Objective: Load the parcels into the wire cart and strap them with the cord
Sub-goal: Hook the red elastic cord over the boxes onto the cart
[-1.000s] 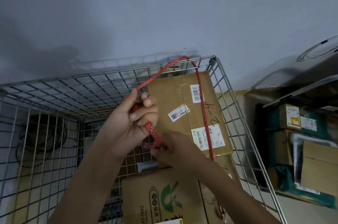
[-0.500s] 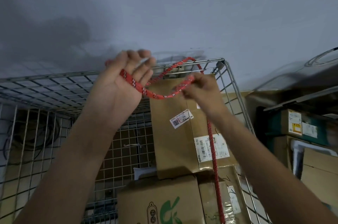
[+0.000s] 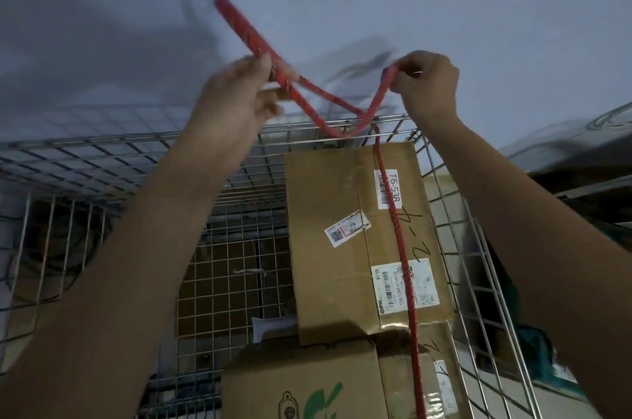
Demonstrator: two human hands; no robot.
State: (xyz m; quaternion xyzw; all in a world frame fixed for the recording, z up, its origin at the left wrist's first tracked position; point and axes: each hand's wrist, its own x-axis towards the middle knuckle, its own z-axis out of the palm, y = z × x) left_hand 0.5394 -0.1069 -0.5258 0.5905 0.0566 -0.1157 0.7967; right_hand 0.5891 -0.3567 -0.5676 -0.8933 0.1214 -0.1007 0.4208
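Observation:
A red cord [image 3: 398, 240] runs lengthwise over the brown parcels in the wire cart [image 3: 102, 158] and passes round the far top rail. My left hand [image 3: 236, 93] is raised above the rail and grips the cord's free end, which sticks up past my fingers. My right hand [image 3: 425, 83] pinches the cord a little to the right, at the same height. Between the hands the cord sags in a V down to the rail. A long labelled parcel [image 3: 345, 247] lies on top; a parcel with a green logo [image 3: 301, 384] sits nearer me.
The cart's left half shows bare wire mesh down to its floor. A grey wall stands close behind the cart. To the right are a shelf edge and dark green packages [image 3: 533, 346]. Cables [image 3: 61, 247] lie outside the cart on the left.
Both hands have risen from low over the parcels to above the far rail and moved apart, drawing the cord up. The free end now sticks up from my left hand.

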